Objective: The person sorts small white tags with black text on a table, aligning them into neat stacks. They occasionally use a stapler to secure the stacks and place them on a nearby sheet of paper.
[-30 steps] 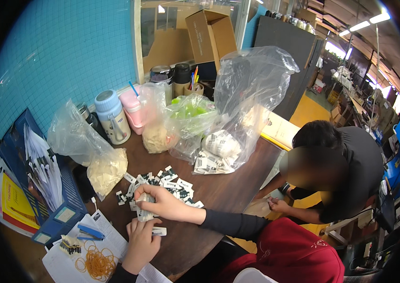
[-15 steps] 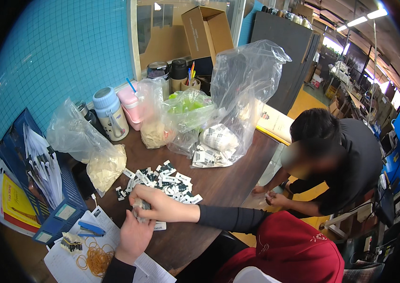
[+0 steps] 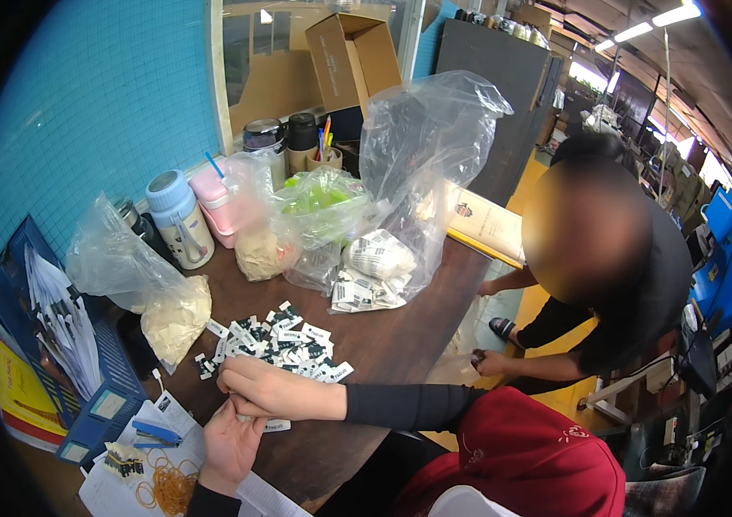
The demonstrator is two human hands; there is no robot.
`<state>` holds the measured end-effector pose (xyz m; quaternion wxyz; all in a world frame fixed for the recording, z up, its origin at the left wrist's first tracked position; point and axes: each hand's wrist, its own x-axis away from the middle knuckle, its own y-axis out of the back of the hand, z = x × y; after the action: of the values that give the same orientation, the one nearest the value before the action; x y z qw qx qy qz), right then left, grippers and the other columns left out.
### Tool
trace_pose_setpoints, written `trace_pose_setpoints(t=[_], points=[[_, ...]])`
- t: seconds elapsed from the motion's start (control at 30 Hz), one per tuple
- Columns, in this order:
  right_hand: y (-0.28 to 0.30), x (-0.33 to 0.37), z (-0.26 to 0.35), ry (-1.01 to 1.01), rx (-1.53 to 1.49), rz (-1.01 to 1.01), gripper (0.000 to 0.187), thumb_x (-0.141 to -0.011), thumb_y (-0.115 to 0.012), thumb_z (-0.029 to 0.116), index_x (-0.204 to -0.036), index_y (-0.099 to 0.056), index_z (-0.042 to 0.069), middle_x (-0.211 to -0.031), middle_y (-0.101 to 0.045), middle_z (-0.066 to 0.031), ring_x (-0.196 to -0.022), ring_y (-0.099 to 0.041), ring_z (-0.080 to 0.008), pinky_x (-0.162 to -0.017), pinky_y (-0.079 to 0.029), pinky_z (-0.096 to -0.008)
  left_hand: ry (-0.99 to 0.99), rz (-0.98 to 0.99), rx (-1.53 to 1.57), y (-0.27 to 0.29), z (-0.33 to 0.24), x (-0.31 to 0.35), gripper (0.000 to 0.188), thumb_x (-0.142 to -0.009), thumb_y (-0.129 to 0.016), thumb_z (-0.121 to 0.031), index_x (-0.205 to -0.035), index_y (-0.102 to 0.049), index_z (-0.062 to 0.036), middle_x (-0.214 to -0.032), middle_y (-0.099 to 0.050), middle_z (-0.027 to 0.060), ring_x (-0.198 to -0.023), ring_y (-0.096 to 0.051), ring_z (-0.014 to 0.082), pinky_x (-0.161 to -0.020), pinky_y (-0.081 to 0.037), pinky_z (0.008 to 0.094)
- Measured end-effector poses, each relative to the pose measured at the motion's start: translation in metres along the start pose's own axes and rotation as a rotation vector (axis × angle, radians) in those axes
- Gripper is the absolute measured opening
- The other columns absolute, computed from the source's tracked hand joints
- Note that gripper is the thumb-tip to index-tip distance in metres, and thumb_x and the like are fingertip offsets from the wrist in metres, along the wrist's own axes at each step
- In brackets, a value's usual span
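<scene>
My right hand [image 3: 267,388] is closed over the fingers of my left hand [image 3: 232,444], low above the near part of the table. Between them is a small stack of labels [image 3: 246,419], mostly hidden by the fingers; only a pale bit shows. A loose heap of black-and-white labels [image 3: 284,345] lies just beyond my hands. One single white label [image 3: 277,426] rests on the table beside my right hand.
Rubber bands [image 3: 168,487], a blue stapler [image 3: 156,433] and papers lie at the near left by a blue file rack [image 3: 107,414]. Plastic bags of labels [image 3: 372,289], a blue-lidded bottle [image 3: 178,220] and a pink container [image 3: 213,202] stand behind. A person [image 3: 607,258] bends at the right.
My right hand has closed further over the stack, which showed more before. The view has shifted slightly, and the person at the right has raised their head and spread their hands apart.
</scene>
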<state>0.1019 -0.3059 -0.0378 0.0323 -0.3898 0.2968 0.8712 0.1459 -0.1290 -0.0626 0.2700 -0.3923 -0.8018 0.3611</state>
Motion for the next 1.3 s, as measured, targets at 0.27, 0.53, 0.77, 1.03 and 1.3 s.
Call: trace_pose_setpoints(t=[0.27, 0.53, 0.77, 1.03, 1.3], points=[[-0.001, 0.001, 0.004, -0.013, 0.056, 0.013, 0.018, -0.084, -0.057, 0.005, -0.100, -0.054, 0.000, -0.094, -0.051, -0.0161, -0.089, -0.055, -0.0352, -0.081, -0.047, -0.0414, 0.004, -0.013, -0.081, -0.007, 0.001, 0.003, 0.039, -0.107, -0.045, -0.022, -0.141, -0.045, -0.0037, -0.137, -0.056, 0.0112, -0.126, -0.056, 0.0226, -0.109, -0.046, 0.0415], [0.013, 0.027, 0.041, -0.342, 0.021, -0.105, 0.037, -0.091, -0.059, 0.010, -0.125, -0.054, -0.003, -0.114, -0.059, -0.0196, -0.106, -0.060, -0.0399, -0.092, -0.050, -0.0412, 0.018, 0.044, -0.618, -0.021, 0.001, 0.004, 0.039, -0.106, -0.045, -0.015, -0.142, -0.044, -0.0011, -0.132, -0.057, 0.0107, -0.124, -0.056, 0.0219, -0.106, -0.044, 0.0372], [0.038, 0.073, 0.072, -0.411, -0.236, 0.068, 0.048, -0.093, -0.068, 0.008, -0.138, -0.054, -0.002, -0.133, -0.059, -0.0208, -0.123, -0.059, -0.0368, -0.101, -0.050, -0.0409, -0.261, 0.138, -1.719, -0.068, 0.009, 0.056, 0.039, -0.098, -0.049, -0.005, -0.134, -0.041, 0.0083, -0.128, -0.048, 0.0279, -0.120, -0.049, 0.0458, -0.103, -0.042, 0.0470], [0.021, 0.097, 0.085, -0.245, 0.019, 0.319, 0.059, -0.085, -0.065, -0.005, -0.141, -0.047, -0.010, -0.141, -0.053, -0.0255, -0.129, -0.054, -0.0386, -0.107, -0.046, -0.0439, -0.359, -0.343, -2.079, -0.081, 0.085, 0.093, 0.043, -0.092, -0.051, -0.006, -0.131, -0.046, 0.0127, -0.129, -0.050, 0.0242, -0.122, -0.050, 0.0368, -0.112, -0.036, 0.0515], [0.027, 0.099, 0.072, -0.156, 0.295, 0.483, 0.060, -0.085, -0.061, 0.004, -0.142, -0.047, -0.007, -0.130, -0.056, -0.0203, -0.125, -0.055, -0.0332, -0.106, -0.047, -0.0421, -0.426, -0.511, -1.982, -0.072, 0.109, 0.079, 0.057, -0.094, -0.055, -0.006, -0.143, -0.037, 0.0150, -0.134, -0.046, 0.0261, -0.129, -0.045, 0.0414, -0.114, -0.034, 0.0516]])
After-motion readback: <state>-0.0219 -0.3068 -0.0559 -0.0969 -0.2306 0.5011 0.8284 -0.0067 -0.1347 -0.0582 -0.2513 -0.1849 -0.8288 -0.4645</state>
